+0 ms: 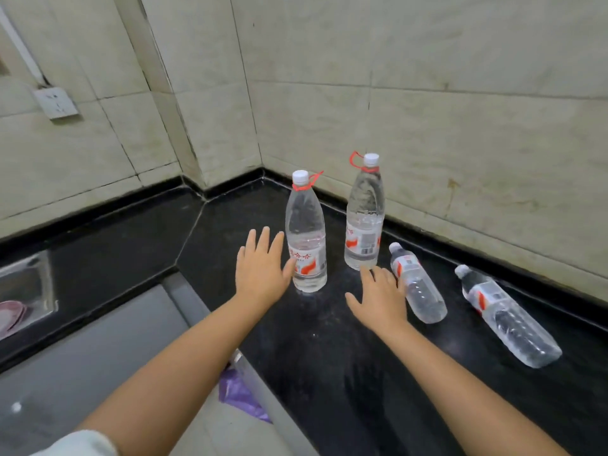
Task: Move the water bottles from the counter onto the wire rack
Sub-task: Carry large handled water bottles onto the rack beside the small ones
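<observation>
Clear water bottles (pixel 306 238), seemingly four.

Clear bottles (pixel 306 238) with white caps, red-and-white labels; speckled black counter (pixel 312 350); beige tiles (pixel 427 93).

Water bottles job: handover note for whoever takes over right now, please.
Left hand: open, empty, beside the left standing bottle, thumb close to its label.
Right hand: open, empty, next to the nearer lying bottle.
Also on the counter: a second standing bottle and a second lying bottle.
Done: nothing, all four sit on the counter.
Left: move all four. The wire rack is out of view.
</observation>
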`<state>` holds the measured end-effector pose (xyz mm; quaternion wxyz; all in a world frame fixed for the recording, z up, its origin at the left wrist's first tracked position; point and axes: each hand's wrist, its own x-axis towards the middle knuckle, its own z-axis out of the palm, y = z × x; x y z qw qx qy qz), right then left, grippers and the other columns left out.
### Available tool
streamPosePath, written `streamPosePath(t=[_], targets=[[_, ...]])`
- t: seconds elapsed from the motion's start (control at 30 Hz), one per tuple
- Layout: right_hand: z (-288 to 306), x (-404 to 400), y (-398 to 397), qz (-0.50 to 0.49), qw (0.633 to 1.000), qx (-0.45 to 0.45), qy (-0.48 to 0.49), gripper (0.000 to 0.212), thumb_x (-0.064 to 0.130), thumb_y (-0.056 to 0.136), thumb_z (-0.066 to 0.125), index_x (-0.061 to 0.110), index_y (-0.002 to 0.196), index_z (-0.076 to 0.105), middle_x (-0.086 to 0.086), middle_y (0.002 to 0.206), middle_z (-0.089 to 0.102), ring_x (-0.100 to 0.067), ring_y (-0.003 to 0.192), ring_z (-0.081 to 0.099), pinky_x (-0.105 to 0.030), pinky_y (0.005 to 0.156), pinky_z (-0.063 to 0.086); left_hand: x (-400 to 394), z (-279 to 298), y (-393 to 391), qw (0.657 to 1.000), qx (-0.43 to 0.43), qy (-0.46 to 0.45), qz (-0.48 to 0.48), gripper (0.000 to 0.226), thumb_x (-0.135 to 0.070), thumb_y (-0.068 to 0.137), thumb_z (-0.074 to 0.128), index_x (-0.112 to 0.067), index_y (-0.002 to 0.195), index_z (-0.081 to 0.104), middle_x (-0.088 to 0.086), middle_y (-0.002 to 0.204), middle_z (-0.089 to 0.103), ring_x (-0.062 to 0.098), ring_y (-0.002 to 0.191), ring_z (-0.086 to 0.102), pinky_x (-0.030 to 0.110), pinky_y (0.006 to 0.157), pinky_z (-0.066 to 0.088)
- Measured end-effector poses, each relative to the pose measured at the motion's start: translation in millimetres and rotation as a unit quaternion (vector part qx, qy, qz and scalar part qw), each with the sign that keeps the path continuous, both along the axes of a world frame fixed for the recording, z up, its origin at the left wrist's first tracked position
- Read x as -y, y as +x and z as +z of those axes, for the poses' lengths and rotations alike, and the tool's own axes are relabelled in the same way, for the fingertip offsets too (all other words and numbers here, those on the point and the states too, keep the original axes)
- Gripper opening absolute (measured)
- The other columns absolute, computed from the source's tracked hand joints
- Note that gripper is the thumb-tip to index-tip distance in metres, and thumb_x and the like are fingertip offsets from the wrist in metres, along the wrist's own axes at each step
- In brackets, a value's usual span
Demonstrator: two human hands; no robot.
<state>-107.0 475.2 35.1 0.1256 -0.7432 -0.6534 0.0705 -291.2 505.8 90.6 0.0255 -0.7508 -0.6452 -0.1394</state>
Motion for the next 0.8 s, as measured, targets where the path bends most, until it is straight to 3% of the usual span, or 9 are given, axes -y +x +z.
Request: streamPosePath(t=[0.07, 0.17, 0.3, 0.4, 0.47, 0.6, 0.7, 0.8], targets=[[-10.3, -18.7, -7.6, -0.013, 1.0, -0.011, -0.013, 0.062, 0.043, 0.09, 0.045, 0.015, 0.142, 0.025, -0.007, 0.147, 0.031, -0.025, 0.139, 0.023, -0.046, 0.114, 0.019, -38.9, 10.8, -1.0, 0.998, 0.007, 0.03, -0.055, 0.062, -0.041, 0.094, 0.04, -0.014, 0.146, 0.02, 0.01, 0.155, 0.015, 0.028, 0.145, 0.006, 0.04, 0.116, 0.015], [-28.8, -48.1, -19.7, -0.031, 0.999, -0.029, -0.033, 0.064, 0.045, 0.09, 0.045, 0.017, 0.143, 0.024, -0.004, 0.15, 0.029, -0.022, 0.14, 0.023, -0.043, 0.115, 0.022, -102.0, 29.7, 1.7, 0.974, -0.009, 0.124, -0.189, 0.069, -0.036, 0.083, 0.062, 0.0, 0.137, 0.038, 0.021, 0.144, 0.037, 0.038, 0.137, 0.03, 0.047, 0.108, 0.033], [-42.1, -77.7, -34.6, -0.051, 0.995, -0.054, -0.071, 0.072, 0.05, 0.086, 0.048, 0.017, 0.144, 0.022, -0.002, 0.151, 0.027, -0.019, 0.139, 0.025, -0.037, 0.114, 0.024, -164.0, 42.3, 5.2, 0.944, -0.046, 0.062, -0.322, 0.094, -0.036, 0.074, 0.073, 0.001, 0.143, 0.021, 0.018, 0.152, 0.02, 0.031, 0.143, 0.016, 0.034, 0.117, 0.01], [-48.4, -95.3, -53.8, -0.096, 0.981, -0.144, -0.085, 0.076, 0.051, 0.083, 0.055, 0.016, 0.144, 0.024, -0.003, 0.149, 0.031, -0.019, 0.137, 0.03, -0.032, 0.111, 0.03, -194.4, 36.5, -2.3, 0.912, -0.021, 0.1, -0.398, 0.102, -0.029, 0.037, 0.091, 0.011, 0.122, 0.05, 0.029, 0.12, 0.057, 0.038, 0.115, 0.055, 0.035, 0.098, 0.043], [-53.8, -106.2, -67.4, -0.134, 0.963, -0.211, -0.098, 0.08, 0.049, 0.082, 0.059, 0.014, 0.144, 0.023, -0.006, 0.15, 0.03, -0.02, 0.138, 0.03, -0.032, 0.111, 0.029, -215.1, 27.7, -10.5, 0.894, 0.029, 0.14, -0.426, 0.102, -0.03, 0.03, 0.092, 0.009, 0.115, 0.051, 0.027, 0.108, 0.062, 0.032, 0.109, 0.05, 0.031, 0.095, 0.038], [-65.1, -129.7, -92.3, -0.219, 0.906, -0.347, -0.103, 0.081, 0.036, 0.081, 0.066, 0.006, 0.143, 0.024, -0.011, 0.148, 0.033, -0.022, 0.136, 0.033, -0.027, 0.105, 0.031, -243.5, 21.1, -31.0, 0.908, 0.125, 0.086, -0.39, 0.095, -0.026, 0.05, 0.088, 0.005, 0.128, 0.043, 0.024, 0.124, 0.051, 0.031, 0.118, 0.041, 0.025, 0.101, 0.028], [-70.8, -150.6, -108.9, -0.254, 0.845, -0.465, -0.068, 0.069, 0.022, 0.078, 0.072, 0.01, 0.136, 0.036, -0.007, 0.135, 0.049, -0.016, 0.114, 0.049, -0.022, 0.092, 0.038, -261.2, 11.3, -52.2, 0.926, 0.209, 0.063, -0.308, 0.093, -0.028, 0.063, 0.081, 0.005, 0.136, 0.033, 0.02, 0.137, 0.039, 0.034, 0.127, 0.031, 0.029, 0.107, 0.023], [-70.9, -173.9, -118.9, -0.255, 0.81, -0.529, 0.003, 0.067, 0.005, 0.074, 0.074, 0.013, 0.129, 0.037, -0.006, 0.127, 0.052, -0.013, 0.104, 0.049, -0.024, 0.09, 0.039, -278.6, -6.3, -82.7, 0.939, 0.274, 0.028, -0.204, 0.092, -0.03, 0.069, 0.078, 0.001, 0.139, 0.027, 0.015, 0.139, 0.035, 0.028, 0.13, 0.024, 0.026, 0.106, 0.023]])
